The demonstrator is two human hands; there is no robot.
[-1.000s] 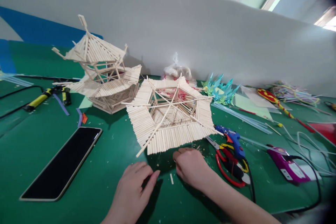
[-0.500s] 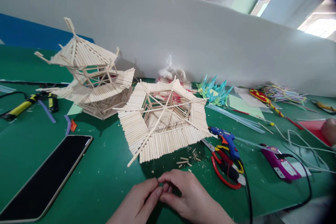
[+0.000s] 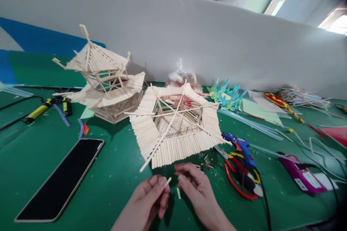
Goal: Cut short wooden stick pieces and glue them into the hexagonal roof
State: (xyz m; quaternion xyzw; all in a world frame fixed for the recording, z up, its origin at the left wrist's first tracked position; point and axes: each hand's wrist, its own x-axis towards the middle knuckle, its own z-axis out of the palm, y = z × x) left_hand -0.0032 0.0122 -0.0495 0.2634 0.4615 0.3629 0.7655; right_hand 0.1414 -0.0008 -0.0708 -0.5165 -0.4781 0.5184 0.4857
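Note:
My left hand [image 3: 150,198] is closed, pinching a short wooden stick [image 3: 168,182] between thumb and forefinger; its pale end points up to the right. Close by on the right is my right hand [image 3: 196,191], its fingers curled toward the thumb; what lies between the fingertips is too small to make out. Just below that thumb shows another short stick piece [image 3: 178,193]; I cannot tell whether it is held or loose. Beyond both hands stands a wooden stick model [image 3: 169,149] with a wide, many-sided slatted roof and long sticks crossing over its open centre.
A taller stick pagoda [image 3: 100,57] stands back left, a phone [image 3: 61,180] in front of it. Right of the hands lie scissors [image 3: 226,157], red-handled pliers [image 3: 240,187], a blue glue gun [image 3: 242,148] with a cable and a purple power box [image 3: 303,173]. Wood scraps [image 3: 207,162] are scattered nearby.
My hands were together at the fingertips and have moved apart. Two short stick pieces now show at them. The view has turned slightly left.

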